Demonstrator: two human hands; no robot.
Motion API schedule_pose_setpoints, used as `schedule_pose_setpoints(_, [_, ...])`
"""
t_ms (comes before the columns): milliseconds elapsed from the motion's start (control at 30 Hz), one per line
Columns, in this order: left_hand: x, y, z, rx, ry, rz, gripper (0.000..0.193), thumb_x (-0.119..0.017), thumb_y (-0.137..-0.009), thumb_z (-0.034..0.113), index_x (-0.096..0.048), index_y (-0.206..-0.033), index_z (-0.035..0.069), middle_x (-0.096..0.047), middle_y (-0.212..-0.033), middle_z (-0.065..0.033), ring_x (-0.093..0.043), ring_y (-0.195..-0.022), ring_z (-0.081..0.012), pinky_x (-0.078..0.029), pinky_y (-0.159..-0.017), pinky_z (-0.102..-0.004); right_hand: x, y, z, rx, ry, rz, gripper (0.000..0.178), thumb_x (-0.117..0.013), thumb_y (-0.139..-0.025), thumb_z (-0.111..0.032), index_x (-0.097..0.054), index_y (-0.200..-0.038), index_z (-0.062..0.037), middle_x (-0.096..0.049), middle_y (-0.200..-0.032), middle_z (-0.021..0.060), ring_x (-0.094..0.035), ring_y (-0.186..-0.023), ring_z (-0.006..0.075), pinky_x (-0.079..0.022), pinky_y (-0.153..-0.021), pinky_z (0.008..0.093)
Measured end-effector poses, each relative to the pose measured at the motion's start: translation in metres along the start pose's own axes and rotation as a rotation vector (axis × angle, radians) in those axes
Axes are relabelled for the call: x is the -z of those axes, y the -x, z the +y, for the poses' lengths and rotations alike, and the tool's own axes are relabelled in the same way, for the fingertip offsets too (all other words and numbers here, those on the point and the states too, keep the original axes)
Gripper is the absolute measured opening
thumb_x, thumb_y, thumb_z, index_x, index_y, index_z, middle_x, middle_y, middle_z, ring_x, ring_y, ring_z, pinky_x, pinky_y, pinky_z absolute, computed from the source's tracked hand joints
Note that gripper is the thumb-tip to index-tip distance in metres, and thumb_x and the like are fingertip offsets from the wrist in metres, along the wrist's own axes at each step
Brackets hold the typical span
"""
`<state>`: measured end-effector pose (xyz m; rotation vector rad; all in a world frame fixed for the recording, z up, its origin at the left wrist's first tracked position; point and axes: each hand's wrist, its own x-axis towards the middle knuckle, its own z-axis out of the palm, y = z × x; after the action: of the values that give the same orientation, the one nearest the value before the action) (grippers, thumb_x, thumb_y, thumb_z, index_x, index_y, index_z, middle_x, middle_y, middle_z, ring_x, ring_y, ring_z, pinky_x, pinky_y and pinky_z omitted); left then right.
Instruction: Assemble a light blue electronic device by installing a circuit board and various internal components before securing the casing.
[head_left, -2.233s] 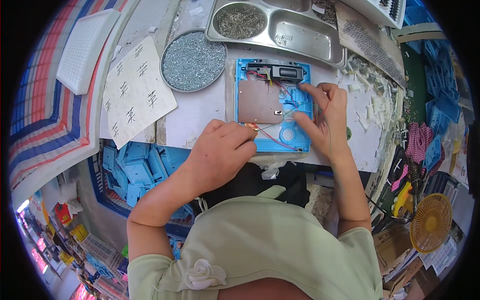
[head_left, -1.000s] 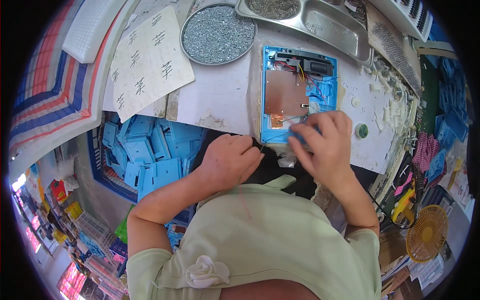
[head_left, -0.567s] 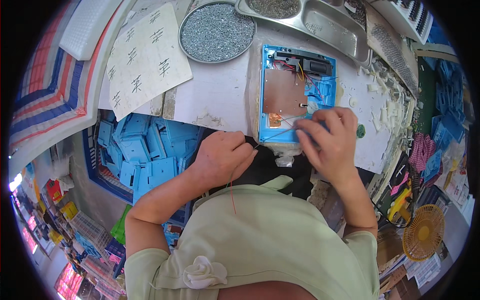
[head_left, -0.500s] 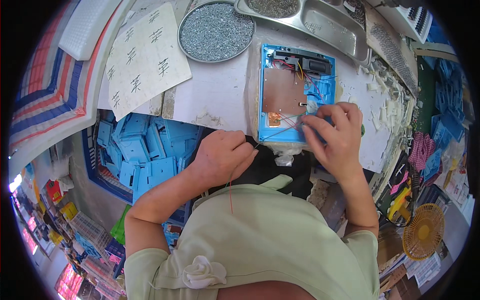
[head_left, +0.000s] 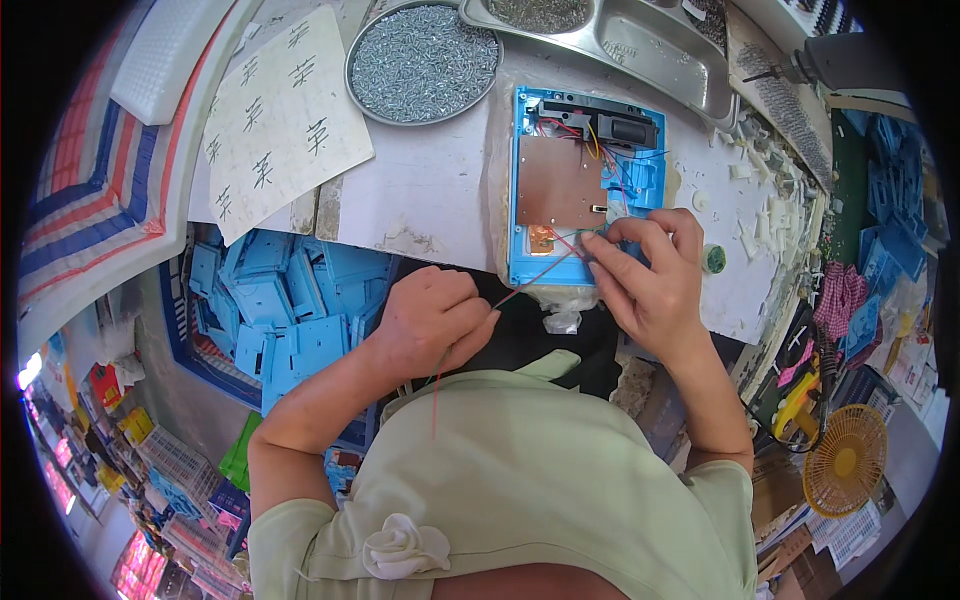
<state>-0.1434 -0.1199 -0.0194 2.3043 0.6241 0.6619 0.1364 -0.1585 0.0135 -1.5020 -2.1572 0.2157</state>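
One sheet of paper [head_left: 283, 118] with dark marks lies at the left of the table [head_left: 430, 205], then one round dish of screws [head_left: 423, 62] and one long steel tray [head_left: 640, 50]. Many blue plastic covers [head_left: 275, 305] fill a bin below. The left hand [head_left: 432, 320] is closed, pinching a thin red wire [head_left: 520, 290]. One blue open case [head_left: 585, 185] lies flat at the table's near edge, showing a brown board, a black block and coloured wires. The right hand [head_left: 650, 285] pinches at its lower right corner.
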Motion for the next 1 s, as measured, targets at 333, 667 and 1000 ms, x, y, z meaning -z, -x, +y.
schedule_pose_setpoints(333, [-0.017,-0.047,0.031,-0.178,0.157,-0.093,0.022,-0.079,-0.078,0.017,-0.058,-0.075,0.01,-0.047,-0.072,-0.0034,-0.056,-0.062,-0.0222,-0.045,-0.053,-0.0376,0.012,-0.012,0.009,0.016,0.067,-0.077,0.027,-0.077,-0.07,-0.008,-0.066,-0.094,-0.0126,-0.061,-0.093,0.0035,-0.054,-0.094,0.0303,-0.043,-0.086,0.0456])
schedule_pose_setpoints(667, [0.012,-0.017,0.011,-0.135,0.198,0.181,0.012,-0.075,-0.072,0.001,-0.065,-0.078,0.004,-0.056,-0.071,-0.0073,-0.054,-0.055,-0.024,-0.04,-0.047,-0.0356,0.001,0.0,0.007,0.056,-0.092,0.074,0.039,-0.077,-0.07,-0.007,-0.07,-0.108,-0.012,-0.065,-0.097,0.0038,-0.056,-0.093,0.0298,-0.046,-0.082,0.0456])
schedule_pose_setpoints(1000, [0.001,0.011,0.005,0.014,0.184,0.181,0.011,-0.073,-0.074,-0.003,-0.064,-0.078,0.001,-0.058,-0.07,-0.009,-0.056,-0.055,-0.0247,-0.042,-0.047,-0.0359,-0.003,-0.001,-0.002,0.041,-0.029,0.033,0.034,-0.075,-0.071,-0.006,-0.07,-0.104,-0.0117,-0.065,-0.097,0.0031,-0.055,-0.092,0.0285,-0.043,-0.087,0.0468])
